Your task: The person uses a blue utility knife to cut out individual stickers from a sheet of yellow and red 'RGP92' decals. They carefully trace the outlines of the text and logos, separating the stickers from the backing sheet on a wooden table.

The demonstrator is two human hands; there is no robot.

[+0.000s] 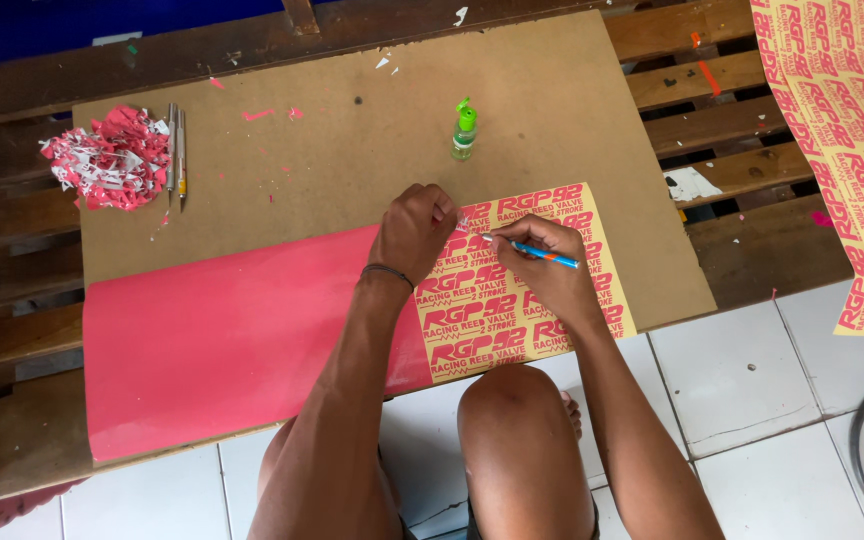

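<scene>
A long red vinyl sheet (232,340) lies on a brown board (352,160). Its right part is weeded down to a yellow backing with red sticker lettering (522,330). My left hand (412,232) rests fisted on the sheet, pinching a small scrap of red vinyl at the fingertips. My right hand (542,265) holds a thin blue and orange craft knife (542,254) like a pen, with its tip just right of the left fingertips, on the lettering.
A heap of red and white vinyl scraps (107,160) and a few spare knives (176,150) lie at the board's far left. A small green-capped bottle (464,130) stands near the middle. More sticker sheets (852,130) hang at the right over a slatted bench. My knee (512,410) is below the board.
</scene>
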